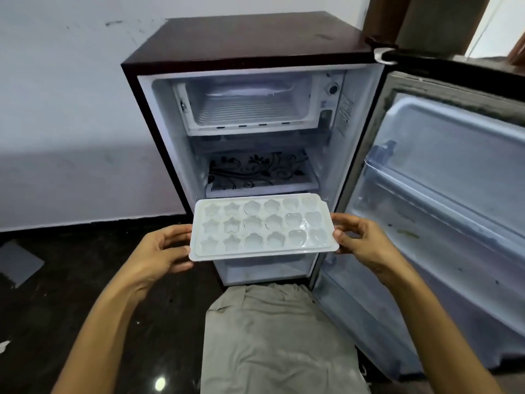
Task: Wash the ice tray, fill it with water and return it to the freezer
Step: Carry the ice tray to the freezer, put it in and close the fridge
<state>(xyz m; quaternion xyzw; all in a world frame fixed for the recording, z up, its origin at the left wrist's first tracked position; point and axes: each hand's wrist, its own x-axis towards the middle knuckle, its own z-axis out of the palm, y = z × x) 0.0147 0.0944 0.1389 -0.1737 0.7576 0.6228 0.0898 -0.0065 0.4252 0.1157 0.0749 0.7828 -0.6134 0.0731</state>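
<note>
A white plastic ice tray (262,227) with star, flower and heart shaped cells is held level in front of the open fridge. My left hand (162,251) grips its left end, my right hand (360,237) pinches its right end. The cells look glossy; whether they hold water I cannot tell. The freezer compartment (250,106) at the top of the small dark fridge (255,44) stands open and holds nothing but frost at the back.
The fridge door (443,200) is swung wide open to the right, with door shelves. A patterned shelf (258,172) sits below the freezer. My knee in grey trousers (272,336) is below the tray. Dark floor and a white wall lie to the left.
</note>
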